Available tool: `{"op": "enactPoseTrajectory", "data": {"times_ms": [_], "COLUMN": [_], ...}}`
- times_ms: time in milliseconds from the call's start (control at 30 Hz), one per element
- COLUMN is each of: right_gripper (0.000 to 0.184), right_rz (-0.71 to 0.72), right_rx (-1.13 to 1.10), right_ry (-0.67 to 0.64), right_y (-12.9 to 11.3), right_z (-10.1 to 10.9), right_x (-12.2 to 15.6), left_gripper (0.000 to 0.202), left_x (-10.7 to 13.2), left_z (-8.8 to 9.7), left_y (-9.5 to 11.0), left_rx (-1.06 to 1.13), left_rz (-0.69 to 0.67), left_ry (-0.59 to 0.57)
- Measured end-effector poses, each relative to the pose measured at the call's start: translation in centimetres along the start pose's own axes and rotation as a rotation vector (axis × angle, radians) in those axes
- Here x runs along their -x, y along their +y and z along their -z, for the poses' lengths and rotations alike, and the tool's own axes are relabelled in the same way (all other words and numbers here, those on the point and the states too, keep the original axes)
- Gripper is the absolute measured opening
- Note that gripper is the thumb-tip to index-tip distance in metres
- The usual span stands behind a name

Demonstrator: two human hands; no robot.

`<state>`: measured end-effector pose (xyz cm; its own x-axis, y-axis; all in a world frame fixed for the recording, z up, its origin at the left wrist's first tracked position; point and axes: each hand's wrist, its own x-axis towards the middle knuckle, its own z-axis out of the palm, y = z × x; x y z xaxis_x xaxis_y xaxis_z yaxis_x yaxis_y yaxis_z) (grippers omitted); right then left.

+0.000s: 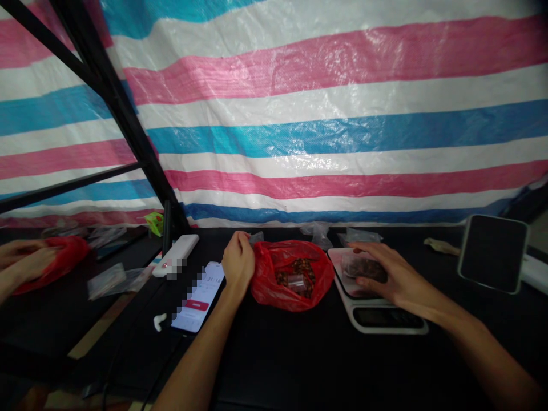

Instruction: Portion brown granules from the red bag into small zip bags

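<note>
While the right hand (396, 274) lies over a clear bag of dark pieces (363, 268) on a white kitchen scale (385, 318), its fingers (363, 248) spread across the top, the left hand (238, 264) sits at the edge of a red plastic bag (291, 291), its curled fingers (242, 242) perhaps gripping. That bag holds many brown pieces; more clear bags (317, 233) lie along the tabletop's far edge.

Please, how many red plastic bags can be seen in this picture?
2. One red plastic bag lies mid-table, beside the person's left hand; another red plastic bag is at the far left, under another hand. Others may be hidden.
</note>
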<state>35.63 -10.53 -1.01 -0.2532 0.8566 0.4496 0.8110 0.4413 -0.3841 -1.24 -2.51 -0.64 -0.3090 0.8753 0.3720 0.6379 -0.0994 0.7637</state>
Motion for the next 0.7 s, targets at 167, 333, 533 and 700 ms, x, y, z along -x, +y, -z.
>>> {"op": "enactPoseTrajectory", "data": {"times_ms": [167, 333, 533, 700], "right_gripper": [0.063, 0.062, 0.059, 0.044], "right_rz": [-0.018, -0.024, -0.044, -0.061], "right_rx": [0.029, 0.017, -0.022, -0.18], "right_ry": [-0.024, -0.015, 0.007, 0.058], "right_y": [-0.3, -0.3, 0.1, -0.6], "right_z": [-0.1, -0.3, -0.8, -1.0], "right_x": [0.0, 0.0, 0.1, -0.5], "left_gripper": [0.036, 0.037, 0.037, 0.037], "left_x": [0.0, -0.1, 0.0, 0.0], "left_z": [0.0, -0.1, 0.0, -0.1], "left_y": [-0.1, -0.1, 0.0, -0.1], "left_rx": [-0.004, -0.001, -0.01, 0.01], "left_rz": [-0.015, -0.023, -0.024, -0.033], "left_ry": [0.003, 0.007, -0.019, -0.031]}}
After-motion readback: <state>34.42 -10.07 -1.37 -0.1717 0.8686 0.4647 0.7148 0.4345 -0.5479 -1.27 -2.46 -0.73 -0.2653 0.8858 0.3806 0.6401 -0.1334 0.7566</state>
